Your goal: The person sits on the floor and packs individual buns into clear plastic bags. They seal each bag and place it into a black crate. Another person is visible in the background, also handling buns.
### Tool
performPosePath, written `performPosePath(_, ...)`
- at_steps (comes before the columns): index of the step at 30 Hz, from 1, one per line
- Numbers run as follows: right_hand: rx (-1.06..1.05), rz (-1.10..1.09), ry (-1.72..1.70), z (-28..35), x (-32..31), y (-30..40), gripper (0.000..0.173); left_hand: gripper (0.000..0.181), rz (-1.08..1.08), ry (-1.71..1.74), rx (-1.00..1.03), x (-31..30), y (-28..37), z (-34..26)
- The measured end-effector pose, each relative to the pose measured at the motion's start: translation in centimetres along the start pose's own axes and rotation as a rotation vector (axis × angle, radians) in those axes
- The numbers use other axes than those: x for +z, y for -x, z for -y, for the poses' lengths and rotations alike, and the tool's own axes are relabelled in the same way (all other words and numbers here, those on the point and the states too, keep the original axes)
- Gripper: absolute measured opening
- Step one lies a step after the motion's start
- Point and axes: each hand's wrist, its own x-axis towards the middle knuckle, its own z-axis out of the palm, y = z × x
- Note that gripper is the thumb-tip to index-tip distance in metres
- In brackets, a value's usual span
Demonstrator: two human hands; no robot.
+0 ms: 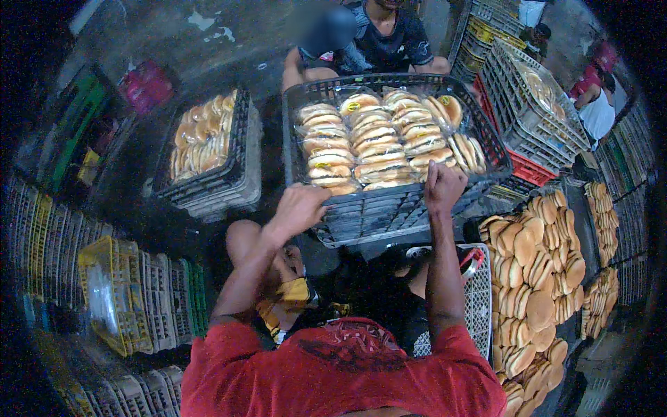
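A black plastic crate (pixel 375 215) stands before me, packed with filled buns (pixel 376 139) in clear plastic wrapping. Some of the wrappers bear a small yellow label. My left hand (pixel 301 207) grips the near rim by the left corner, its fingertips partly hidden. Toward the right end of that same rim, my right hand (pixel 446 188) is closed over the edge, thumb on the upper side. Both forearms reach forward from my red shirt.
A stack of crates (pixel 252 151) with buns stands left. Unwrapped buns (pixel 536 292) lie in rows at right, beside a white crate (pixel 477 302). Tilted crates (pixel 536 109) rise at upper right. A person (pixel 396 39) sits beyond the crate. Yellow and grey crates (pixel 125 297) line the lower left.
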Motion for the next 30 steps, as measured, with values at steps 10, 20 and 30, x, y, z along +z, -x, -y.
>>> performPosePath(10, 0.015, 0.004, 0.048, 3.7, -1.0, 2.5, 0.018, 0.041, 0.818, -0.377, -0.029, -3.9, -7.0, 6.4)
performPosePath(20, 0.338, 0.037, -1.063, 10.0, -5.5, 8.3, 0.013, 0.024, 0.149, 0.864, -0.124, -6.9, -5.4, 6.6)
performPosePath(30, 0.747, 0.507, -1.090, 14.0, -5.5, 10.8, 0.029, 0.092, -0.302, 1.609, -0.274, 3.8, 4.9, -9.5)
